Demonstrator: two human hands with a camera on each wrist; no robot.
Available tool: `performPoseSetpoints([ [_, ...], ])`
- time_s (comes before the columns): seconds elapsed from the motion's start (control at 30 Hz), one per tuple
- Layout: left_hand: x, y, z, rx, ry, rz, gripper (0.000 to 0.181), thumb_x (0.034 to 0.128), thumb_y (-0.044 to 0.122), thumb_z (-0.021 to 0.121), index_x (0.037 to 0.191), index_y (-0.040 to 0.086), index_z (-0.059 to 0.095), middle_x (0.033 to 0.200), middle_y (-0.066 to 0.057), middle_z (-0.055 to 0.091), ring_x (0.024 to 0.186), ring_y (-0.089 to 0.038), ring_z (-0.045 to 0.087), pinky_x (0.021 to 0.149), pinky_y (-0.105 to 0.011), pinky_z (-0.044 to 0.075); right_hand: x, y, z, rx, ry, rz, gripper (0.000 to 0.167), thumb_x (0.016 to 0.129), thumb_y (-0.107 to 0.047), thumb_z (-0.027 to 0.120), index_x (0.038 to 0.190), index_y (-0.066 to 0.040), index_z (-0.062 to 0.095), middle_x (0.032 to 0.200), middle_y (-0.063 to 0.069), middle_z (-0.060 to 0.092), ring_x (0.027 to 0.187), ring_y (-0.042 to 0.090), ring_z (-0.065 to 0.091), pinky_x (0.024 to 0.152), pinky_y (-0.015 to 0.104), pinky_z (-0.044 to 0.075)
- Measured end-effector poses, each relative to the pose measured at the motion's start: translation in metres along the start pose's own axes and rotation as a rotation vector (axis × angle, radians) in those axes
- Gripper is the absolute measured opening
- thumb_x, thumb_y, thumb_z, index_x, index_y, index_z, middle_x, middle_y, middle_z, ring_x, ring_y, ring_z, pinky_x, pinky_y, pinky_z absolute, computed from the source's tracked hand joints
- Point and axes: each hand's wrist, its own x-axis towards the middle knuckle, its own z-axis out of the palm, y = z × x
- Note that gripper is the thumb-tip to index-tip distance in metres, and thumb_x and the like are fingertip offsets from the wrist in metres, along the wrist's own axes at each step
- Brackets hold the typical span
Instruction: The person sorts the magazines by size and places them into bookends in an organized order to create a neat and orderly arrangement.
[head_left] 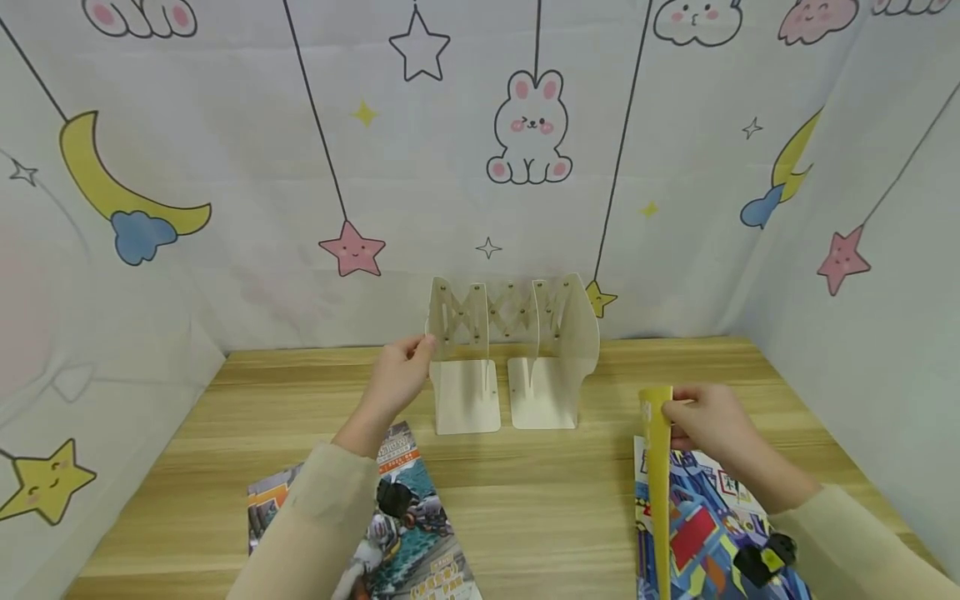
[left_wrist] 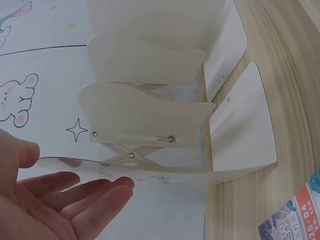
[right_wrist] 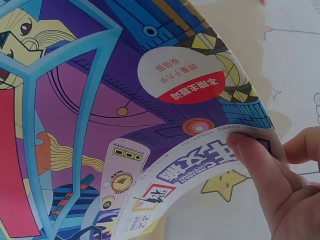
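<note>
A cream-coloured expandable bookend (head_left: 543, 392) with upright panels and crossed metal struts stands at the back of the table. My left hand (head_left: 401, 371) is at its left end panel; the left wrist view shows the thumb (left_wrist: 27, 152) on one side of the panel's edge and the fingers on the other. My right hand (head_left: 708, 417) pinches the top corner of a colourful magazine (right_wrist: 130, 100) between thumb and fingers. Seen from the head, its yellow side (head_left: 657, 483) stands raised, nearly edge-on. How far it is off the table is hard to tell.
Left of centre, partly under my left forearm, magazines (head_left: 423, 533) with a motorcycle-like picture lie on the wooden table (head_left: 555, 500). A white cloth wall (head_left: 450, 167) with cartoon prints rises behind the bookend and along both sides.
</note>
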Motion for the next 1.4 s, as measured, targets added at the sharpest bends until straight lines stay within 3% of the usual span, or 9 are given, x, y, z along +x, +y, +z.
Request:
performPoseSetpoints([
  [0.13, 0.0, -0.004, -0.007, -0.029, 0.0, 0.043, 0.049, 0.1012, 0.037, 0.039, 0.138, 0.006, 0.048, 0.078, -0.008, 0.055, 0.059, -0.012, 0.047, 0.052, -0.023, 0.044, -0.018, -0.005, 0.01, 0.013, 0.036, -0.004, 0.047, 0.093, -0.015, 0.046, 0.129, 0.016, 0.044, 0.112, 0.029, 0.062, 0.073, 0.017, 0.069, 0.064, 0.029, 0.059],
  [0.23, 0.0, -0.006, -0.012, -0.032, -0.018, 0.073, 0.049, 0.1017, 0.036, 0.039, 0.141, 0.007, 0.045, 0.097, -0.011, 0.062, 0.071, -0.015, 0.055, 0.063, -0.025, 0.053, -0.032, -0.007, 0.017, 0.017, 0.064, -0.014, 0.046, 0.093, -0.015, 0.047, 0.128, 0.015, 0.045, 0.114, 0.03, 0.061, 0.075, 0.017, 0.069, 0.064, 0.029, 0.059],
  [0.37, -0.003, -0.01, -0.017, -0.048, -0.051, 0.087, 0.048, 0.102, 0.034, 0.04, 0.142, 0.008, 0.043, 0.122, -0.016, 0.061, 0.084, -0.02, 0.061, 0.07, -0.029, 0.057, -0.05, -0.01, 0.025, 0.038, 0.109, -0.024, 0.045, 0.093, -0.014, 0.048, 0.128, 0.015, 0.046, 0.113, 0.03, 0.061, 0.075, 0.017, 0.069, 0.065, 0.029, 0.059],
  [0.6, -0.003, -0.013, -0.014, -0.133, -0.052, 0.057, 0.045, 0.1009, 0.033, 0.044, 0.14, 0.011, 0.048, 0.109, -0.015, 0.061, 0.078, -0.016, 0.053, 0.071, -0.029, 0.055, -0.062, -0.016, 0.022, 0.037, 0.133, -0.029, 0.049, 0.094, -0.016, 0.048, 0.132, 0.014, 0.042, 0.117, 0.031, 0.059, 0.078, 0.016, 0.069, 0.066, 0.029, 0.059],
  [0.8, -0.002, -0.017, -0.012, -0.2, -0.039, 0.031, 0.045, 0.0996, 0.033, 0.047, 0.139, 0.012, 0.048, 0.116, -0.016, 0.059, 0.086, -0.016, 0.054, 0.073, -0.027, 0.056, -0.069, -0.021, 0.023, 0.045, 0.148, -0.07, 0.05, 0.095, -0.017, 0.049, 0.132, 0.015, 0.042, 0.113, 0.03, 0.063, 0.08, 0.016, 0.07, 0.066, 0.028, 0.059],
  [1.03, 0.002, -0.018, -0.015, -0.198, -0.028, 0.044, 0.045, 0.0994, 0.034, 0.047, 0.139, 0.012, 0.049, 0.113, -0.015, 0.061, 0.084, -0.014, 0.054, 0.071, -0.027, 0.057, -0.075, -0.035, 0.024, 0.051, 0.179, -0.1, 0.049, 0.095, -0.018, 0.051, 0.131, 0.015, 0.044, 0.112, 0.031, 0.063, 0.076, 0.011, 0.07, 0.065, 0.029, 0.059],
  [1.2, 0.01, -0.021, -0.019, -0.2, -0.044, 0.036, 0.046, 0.099, 0.036, 0.047, 0.139, 0.013, 0.049, 0.111, -0.013, 0.061, 0.084, -0.014, 0.053, 0.073, -0.028, 0.057, -0.078, -0.047, 0.027, 0.029, 0.201, -0.085, 0.051, 0.095, -0.019, 0.051, 0.133, 0.015, 0.043, 0.111, 0.029, 0.064, 0.075, 0.01, 0.07, 0.064, 0.027, 0.059],
  [1.4, 0.01, -0.021, -0.019, -0.194, -0.033, 0.053, 0.046, 0.0993, 0.035, 0.047, 0.138, 0.011, 0.049, 0.106, -0.012, 0.061, 0.082, -0.013, 0.053, 0.071, -0.027, 0.057, -0.083, -0.057, 0.026, -0.009, 0.205, -0.082, 0.051, 0.094, -0.019, 0.052, 0.132, 0.014, 0.044, 0.107, 0.026, 0.067, 0.071, 0.011, 0.069, 0.063, 0.026, 0.059],
])
